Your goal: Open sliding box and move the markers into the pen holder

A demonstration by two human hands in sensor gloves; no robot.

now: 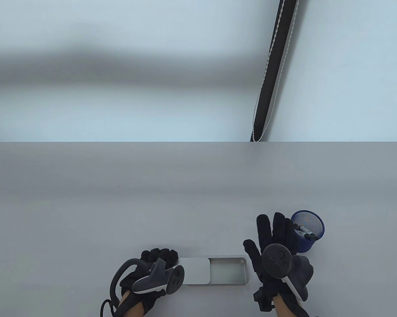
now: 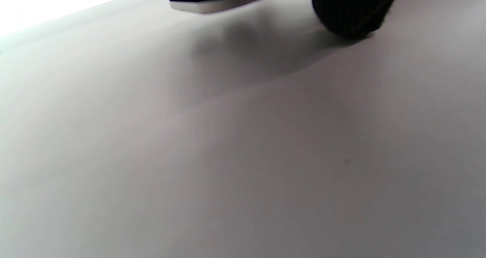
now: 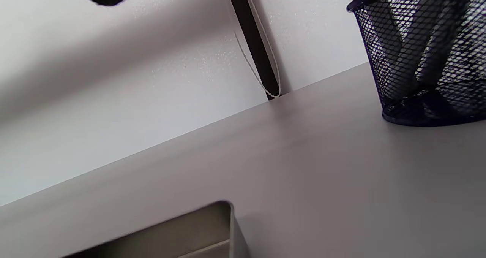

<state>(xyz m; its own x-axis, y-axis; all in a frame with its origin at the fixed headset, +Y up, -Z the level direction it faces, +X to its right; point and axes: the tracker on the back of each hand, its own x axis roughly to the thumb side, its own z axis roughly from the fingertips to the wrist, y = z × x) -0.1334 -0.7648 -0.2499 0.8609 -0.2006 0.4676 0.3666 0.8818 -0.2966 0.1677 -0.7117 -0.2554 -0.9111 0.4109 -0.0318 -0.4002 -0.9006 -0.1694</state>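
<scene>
Right now the sliding box (image 1: 227,271) lies on the table (image 1: 119,204) with its lid (image 1: 195,270) slid leftward. Left hand (image 1: 152,267) grips the lid end with curled fingers. Right hand (image 1: 277,247) hovers spread beside the pen holder (image 1: 309,228), where the markers (image 1: 305,232) stand.

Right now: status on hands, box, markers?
Left hand grips box lid; right hand open. Tray looks empty. Markers in holder. Nothing blocking.

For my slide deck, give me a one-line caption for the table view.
Sliding box open and empty, markers in the pen holder; right hand open beside it.
</scene>
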